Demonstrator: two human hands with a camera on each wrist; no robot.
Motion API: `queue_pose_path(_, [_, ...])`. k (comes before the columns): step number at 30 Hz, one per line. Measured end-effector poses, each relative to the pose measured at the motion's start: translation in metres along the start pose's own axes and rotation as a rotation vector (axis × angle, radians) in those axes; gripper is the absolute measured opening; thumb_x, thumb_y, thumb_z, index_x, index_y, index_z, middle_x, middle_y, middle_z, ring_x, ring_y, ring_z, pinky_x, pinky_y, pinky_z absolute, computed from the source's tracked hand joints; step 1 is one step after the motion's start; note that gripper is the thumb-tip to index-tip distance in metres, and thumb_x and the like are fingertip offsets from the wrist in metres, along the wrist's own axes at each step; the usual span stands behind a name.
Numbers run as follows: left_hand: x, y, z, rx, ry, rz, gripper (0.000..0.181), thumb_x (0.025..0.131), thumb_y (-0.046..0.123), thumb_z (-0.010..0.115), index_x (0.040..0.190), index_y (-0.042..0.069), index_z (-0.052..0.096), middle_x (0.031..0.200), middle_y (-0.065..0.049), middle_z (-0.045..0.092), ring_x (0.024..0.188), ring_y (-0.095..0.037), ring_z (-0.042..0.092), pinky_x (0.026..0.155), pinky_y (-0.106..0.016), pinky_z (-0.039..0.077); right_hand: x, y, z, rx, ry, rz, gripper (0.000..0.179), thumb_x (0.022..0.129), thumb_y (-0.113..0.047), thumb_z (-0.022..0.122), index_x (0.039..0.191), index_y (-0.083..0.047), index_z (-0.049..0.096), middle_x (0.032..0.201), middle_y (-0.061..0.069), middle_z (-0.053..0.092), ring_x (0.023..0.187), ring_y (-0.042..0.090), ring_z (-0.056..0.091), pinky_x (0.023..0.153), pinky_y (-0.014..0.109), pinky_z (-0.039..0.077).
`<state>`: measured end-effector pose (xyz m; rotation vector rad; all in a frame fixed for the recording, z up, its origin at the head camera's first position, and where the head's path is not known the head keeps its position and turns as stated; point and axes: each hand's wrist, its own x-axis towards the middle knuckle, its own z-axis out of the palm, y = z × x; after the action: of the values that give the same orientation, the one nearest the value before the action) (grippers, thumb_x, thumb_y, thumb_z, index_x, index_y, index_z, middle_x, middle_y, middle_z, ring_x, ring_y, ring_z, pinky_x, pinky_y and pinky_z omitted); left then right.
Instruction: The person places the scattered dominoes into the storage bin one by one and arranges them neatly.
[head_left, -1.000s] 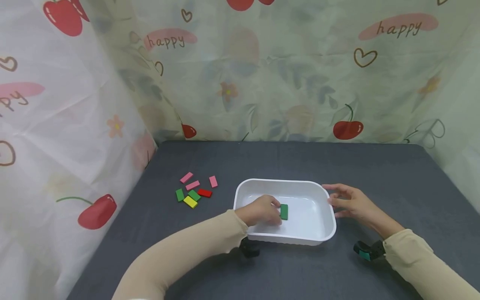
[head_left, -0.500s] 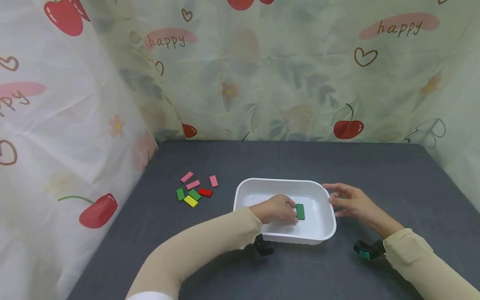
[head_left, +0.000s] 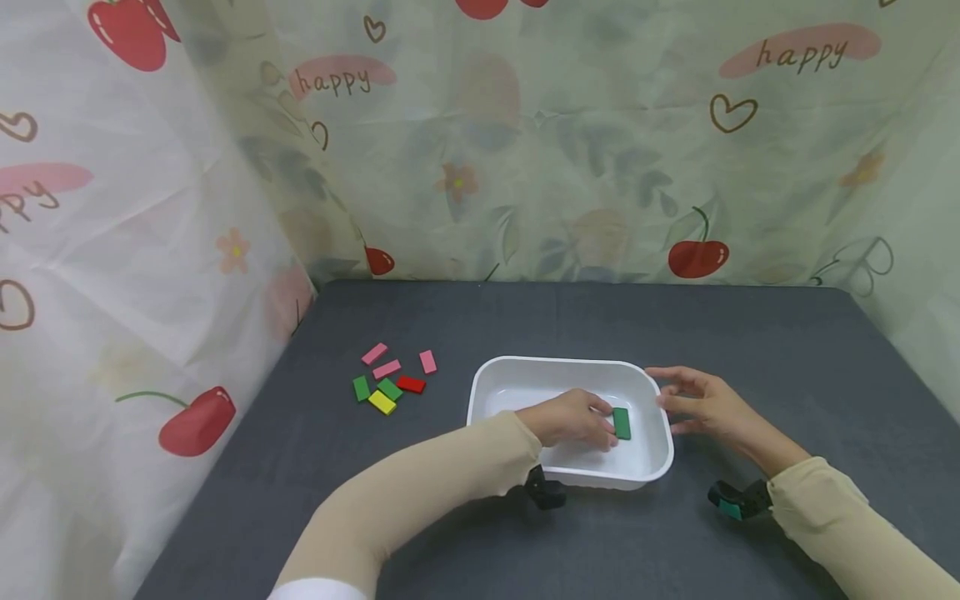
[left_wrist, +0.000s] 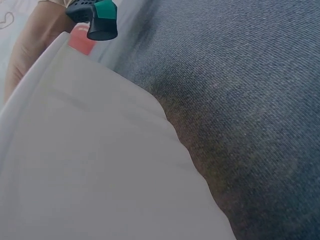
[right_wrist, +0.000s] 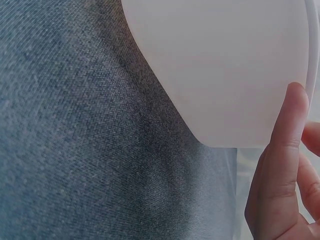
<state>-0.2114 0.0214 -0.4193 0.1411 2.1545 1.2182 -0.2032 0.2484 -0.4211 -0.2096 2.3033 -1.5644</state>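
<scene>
In the head view, my left hand (head_left: 576, 419) reaches inside the white plastic tray (head_left: 558, 481). Its curled thumb and finger pinch the left part of a green rectangular block (head_left: 622, 423), which stands out to the right of the fingertips. From the left wrist, only the tray's outer wall (left_wrist: 100, 150) shows; hand and block are hidden there. My right hand (head_left: 701, 404) is at the tray's right end, its fingers fairly straight and touching the side. Close up in the right wrist view, a straight finger (right_wrist: 287, 150) rests against the outer wall just under the rim.
Left of the tray, several small blocks lie on the dark cloth-covered table (head_left: 420, 467): pink (head_left: 386, 369), green (head_left: 362, 389), red (head_left: 410, 384) and yellow (head_left: 382, 403). A printed curtain (head_left: 570, 150) hangs behind. Black straps with cameras (head_left: 738, 500) sit at the wrists.
My left hand has moved rightward inside the tray, and the green block has travelled with it toward the right end. The right hand and the tray have stayed in place.
</scene>
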Motion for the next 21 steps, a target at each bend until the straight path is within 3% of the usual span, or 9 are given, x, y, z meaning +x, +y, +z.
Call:
queue_pose_path(9, [0.0056,0.0003,0.0024,-0.064,-0.054,0.009,0.058,0.074,-0.009,0.074,0.129,0.001,0.058,0.096,-0.005,0.075,0.085,-0.01,0.066,0.084,-0.024,0.047,-0.0002,-0.0008,-0.0007,0.004,-0.008,-0.004,0.06,0.093,-0.02,0.065,0.143,0.002,0.039,0.106,0.017,0.058,0.095,0.018,0.061,0.074,0.039,0.058])
queue_pose_path(16, [0.0064,0.0019,0.0041,-0.099,-0.071,-0.023,0.06,0.074,-0.009,0.074,0.13,0.001,0.057,0.092,-0.004,0.074,0.087,-0.013,0.066,0.088,-0.03,0.048,-0.0001,-0.0014,-0.0012,0.014,-0.014,-0.007,0.059,0.093,-0.019,0.064,0.142,0.003,0.039,0.104,0.015,0.058,0.094,0.016,0.061,0.074,0.038,0.058])
queue_pose_path(21, [0.0025,0.0028,0.0009,-0.063,-0.071,0.001,0.059,0.076,-0.006,0.074,0.132,0.0,0.056,0.095,-0.005,0.074,0.087,-0.012,0.064,0.089,-0.028,0.048,-0.0005,-0.0011,-0.0009,0.019,-0.02,-0.006,0.06,0.093,-0.02,0.064,0.143,0.002,0.038,0.105,0.015,0.058,0.095,0.016,0.061,0.075,0.038,0.058])
